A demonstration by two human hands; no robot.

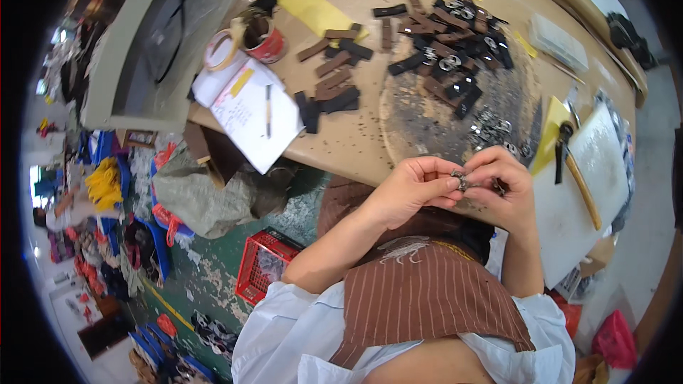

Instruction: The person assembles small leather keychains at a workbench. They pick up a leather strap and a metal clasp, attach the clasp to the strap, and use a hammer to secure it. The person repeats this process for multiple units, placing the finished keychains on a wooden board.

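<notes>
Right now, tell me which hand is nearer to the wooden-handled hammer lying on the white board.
Right. The right hand sits just left of the wooden-handled hammer on the white board; the left hand is farther left, beyond the right hand.

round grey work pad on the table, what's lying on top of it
On the round grey work pad lie a heap of black and brown leather strips with silver metal buckles beside them. The left hand and right hand cover its near edge.

Brown pinstriped apron point(427, 299) — red crate point(267, 264), yellow paper point(309, 6)
</notes>
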